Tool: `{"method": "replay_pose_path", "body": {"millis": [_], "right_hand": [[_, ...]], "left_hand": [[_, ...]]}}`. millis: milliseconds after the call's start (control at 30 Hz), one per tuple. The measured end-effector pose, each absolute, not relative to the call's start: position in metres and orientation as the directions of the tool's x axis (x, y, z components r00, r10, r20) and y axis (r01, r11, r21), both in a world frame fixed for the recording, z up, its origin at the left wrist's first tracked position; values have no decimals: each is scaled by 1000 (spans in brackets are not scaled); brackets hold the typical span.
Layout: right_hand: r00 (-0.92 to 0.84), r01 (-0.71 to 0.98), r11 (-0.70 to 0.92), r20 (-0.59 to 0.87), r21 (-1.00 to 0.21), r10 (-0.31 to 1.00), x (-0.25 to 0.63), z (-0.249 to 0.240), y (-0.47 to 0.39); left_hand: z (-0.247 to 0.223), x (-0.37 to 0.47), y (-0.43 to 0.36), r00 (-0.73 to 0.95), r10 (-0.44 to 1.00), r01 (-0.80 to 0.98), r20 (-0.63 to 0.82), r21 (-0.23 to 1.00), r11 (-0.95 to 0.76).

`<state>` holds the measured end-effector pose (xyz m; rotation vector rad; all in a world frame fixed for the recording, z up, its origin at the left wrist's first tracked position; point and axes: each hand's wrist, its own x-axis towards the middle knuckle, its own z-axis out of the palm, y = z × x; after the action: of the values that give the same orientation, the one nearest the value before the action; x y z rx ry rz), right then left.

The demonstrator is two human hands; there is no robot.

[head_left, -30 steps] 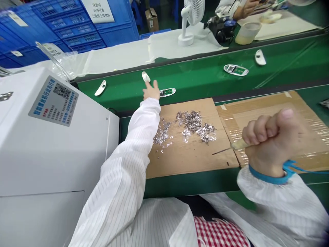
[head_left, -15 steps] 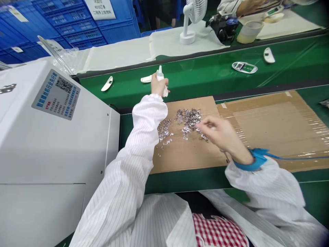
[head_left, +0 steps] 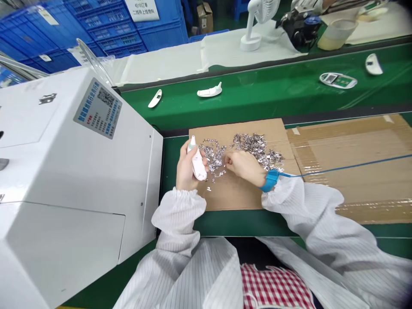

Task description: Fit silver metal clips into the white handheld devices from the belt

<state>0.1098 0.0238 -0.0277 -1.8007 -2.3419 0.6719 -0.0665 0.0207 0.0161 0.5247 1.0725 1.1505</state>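
My left hand (head_left: 186,168) is wrapped round a white plastic housing (head_left: 198,164) with a pale green band near its pointed tip, held over the left edge of the cardboard sheet (head_left: 234,195). Beside it lies a smaller pile of tiny metal parts (head_left: 214,155). My right hand (head_left: 242,165), with a blue strap at the wrist, has its fingers pinched together at the right side of that pile; whatever is between the fingertips is too small to make out. A larger heap of metal clips (head_left: 257,148) lies just behind my right hand.
A white machine (head_left: 106,180) stands at the left. Across the green belt (head_left: 257,92) lie white housings (head_left: 210,91) and a housing with a circuit board (head_left: 337,80). A second cardboard sheet (head_left: 360,159) is at the right. A white fan (head_left: 251,40) stands behind the belt.
My left hand has come back from the belt toward me with the white housing. My right hand has moved left from the larger heap to the smaller pile. The view has shifted slightly.
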Motion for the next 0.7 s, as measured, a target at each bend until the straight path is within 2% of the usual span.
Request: {"method": "replay_pose_path", "body": {"millis": [133, 200, 267, 333, 467, 700], "right_hand": [[-274, 880, 188, -144, -436, 951, 114, -18, 21], [-266, 845, 188, -89, -500, 960, 116, -7, 16], [-303, 764, 246, 5, -597, 953, 117, 4, 7], [-367, 680, 350, 113, -644, 923, 117, 12, -2], [-445, 678, 484, 216, -553, 869, 117, 14, -12], [-494, 752, 541, 223, -376, 841, 115, 11, -16]], "left_hand": [[-4, -59, 1, 112, 848, -517, -519, 698, 496], [-11, -53, -5, 170, 822, -527, -543, 655, 541], [-14, -46, -9, 215, 820, -535, -531, 638, 553], [-13, -38, -12, 239, 827, -543, -509, 636, 548], [-4, -24, -17, 242, 825, -529, -511, 643, 554], [2, -17, -20, 196, 825, -557, -531, 632, 539]]}}
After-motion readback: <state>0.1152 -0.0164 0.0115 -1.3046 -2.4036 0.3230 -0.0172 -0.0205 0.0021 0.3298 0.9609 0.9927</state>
